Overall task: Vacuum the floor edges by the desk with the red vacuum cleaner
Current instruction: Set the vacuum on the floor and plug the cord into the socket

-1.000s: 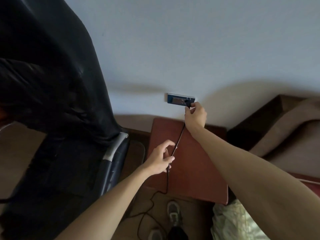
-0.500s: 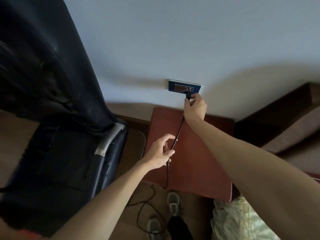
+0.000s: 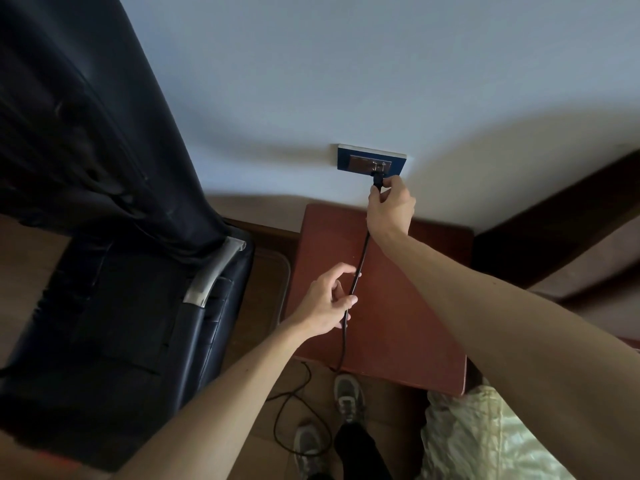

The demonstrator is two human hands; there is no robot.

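Observation:
A blue wall socket (image 3: 371,160) sits on the pale wall above a reddish-brown cabinet top (image 3: 398,317). My right hand (image 3: 389,206) pinches the black plug (image 3: 377,179) at the socket. The black power cord (image 3: 358,271) runs down from the plug across the cabinet top to the floor. My left hand (image 3: 327,301) holds the cord loosely between thumb and fingers, about midway over the cabinet. The red vacuum cleaner itself is not in view.
A dark leather armchair (image 3: 114,317) with a dark garment draped over it stands at the left. A dark wooden bed frame (image 3: 561,216) is at the right, pale bedding (image 3: 485,441) at the lower right. Cord loops lie on the floor by my shoes (image 3: 348,400).
The view has tilted, so the socket sits higher in the frame. My right hand stays at the plug and my left hand stays on the cord.

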